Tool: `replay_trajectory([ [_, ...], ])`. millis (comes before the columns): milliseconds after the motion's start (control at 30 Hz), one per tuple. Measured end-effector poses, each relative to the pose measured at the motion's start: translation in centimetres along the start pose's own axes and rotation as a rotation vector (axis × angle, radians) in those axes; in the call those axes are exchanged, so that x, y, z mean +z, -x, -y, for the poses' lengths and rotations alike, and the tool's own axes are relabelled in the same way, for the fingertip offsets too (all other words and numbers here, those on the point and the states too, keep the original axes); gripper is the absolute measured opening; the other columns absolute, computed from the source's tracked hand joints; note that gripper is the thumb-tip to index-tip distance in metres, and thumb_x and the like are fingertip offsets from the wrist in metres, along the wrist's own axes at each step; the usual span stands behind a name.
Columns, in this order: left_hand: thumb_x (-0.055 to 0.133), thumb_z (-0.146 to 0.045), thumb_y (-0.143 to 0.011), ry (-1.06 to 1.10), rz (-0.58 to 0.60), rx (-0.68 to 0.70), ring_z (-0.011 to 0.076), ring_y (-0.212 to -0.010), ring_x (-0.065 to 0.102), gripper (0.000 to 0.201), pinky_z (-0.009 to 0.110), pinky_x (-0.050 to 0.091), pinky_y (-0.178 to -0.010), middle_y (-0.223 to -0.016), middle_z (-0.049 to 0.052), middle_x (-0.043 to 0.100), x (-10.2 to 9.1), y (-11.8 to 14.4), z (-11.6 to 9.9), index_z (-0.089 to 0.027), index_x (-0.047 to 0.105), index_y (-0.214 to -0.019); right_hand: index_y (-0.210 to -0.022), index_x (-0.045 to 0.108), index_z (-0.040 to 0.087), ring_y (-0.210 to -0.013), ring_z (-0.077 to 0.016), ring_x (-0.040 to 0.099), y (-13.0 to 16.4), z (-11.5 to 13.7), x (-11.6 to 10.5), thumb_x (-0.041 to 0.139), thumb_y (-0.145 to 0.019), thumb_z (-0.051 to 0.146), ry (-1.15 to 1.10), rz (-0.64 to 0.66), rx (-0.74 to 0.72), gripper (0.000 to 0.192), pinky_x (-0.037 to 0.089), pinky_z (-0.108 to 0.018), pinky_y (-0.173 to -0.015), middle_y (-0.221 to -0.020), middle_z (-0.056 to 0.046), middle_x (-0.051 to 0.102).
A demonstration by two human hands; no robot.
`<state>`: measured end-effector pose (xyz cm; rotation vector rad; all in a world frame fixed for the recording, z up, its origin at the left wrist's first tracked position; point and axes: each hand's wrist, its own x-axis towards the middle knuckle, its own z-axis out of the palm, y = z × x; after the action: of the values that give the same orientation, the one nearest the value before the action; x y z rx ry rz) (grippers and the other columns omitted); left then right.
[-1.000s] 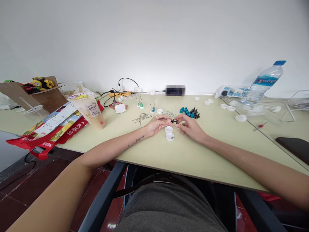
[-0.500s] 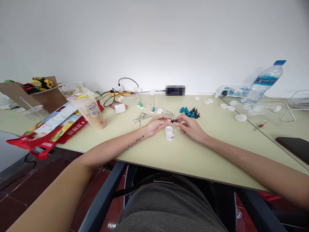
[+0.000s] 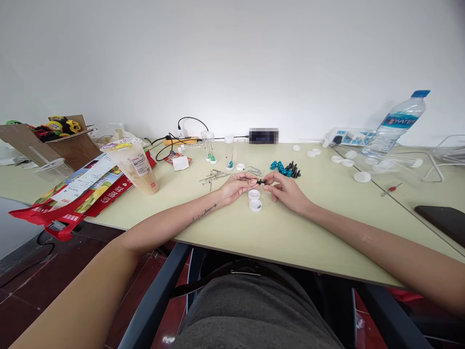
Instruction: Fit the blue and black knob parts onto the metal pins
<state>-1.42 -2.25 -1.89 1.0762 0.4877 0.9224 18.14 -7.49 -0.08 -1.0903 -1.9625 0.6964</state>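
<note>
Pinching one black bead (image 3: 262, 182), both hands (image 3: 236, 186) (image 3: 286, 192) closed on it, two white caps (image 3: 255, 199) below

Bare tabletop (image 3: 290, 237) is lying open between the table's near edge and the two hands, giving free passage from the front, while two white caps (image 3: 255, 199) are sitting just under the left hand (image 3: 238, 186) and right hand (image 3: 286, 191). Behind the hands, a scatter of pins (image 3: 214, 176), upright clear tubes (image 3: 209, 145) and a pile of teal and black beads (image 3: 285, 168) are crowding the way toward the wall. To the left a milk tea cup (image 3: 136, 165) is standing tall, and to the right loose white lids (image 3: 362, 177) are dotting an otherwise passable stretch.
</note>
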Motion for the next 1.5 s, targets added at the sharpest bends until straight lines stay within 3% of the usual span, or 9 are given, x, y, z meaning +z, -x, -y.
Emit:
replay_trajectory([
  [1500,0.073,-0.01,-0.065,-0.005,0.02,0.004,0.0125,-0.081,0.065,0.021,0.031,0.044,-0.092,-0.083,0.003,0.066,-0.17,-0.05,0.07,-0.011,0.065,-0.084,-0.097,0.053,0.024,-0.046,-0.0082,0.049,-0.02,0.08,-0.03,0.054,-0.083,0.041,-0.017,-0.007,0.006,0.023,0.044,-0.028,-0.048,-0.086,0.0,0.052],
])
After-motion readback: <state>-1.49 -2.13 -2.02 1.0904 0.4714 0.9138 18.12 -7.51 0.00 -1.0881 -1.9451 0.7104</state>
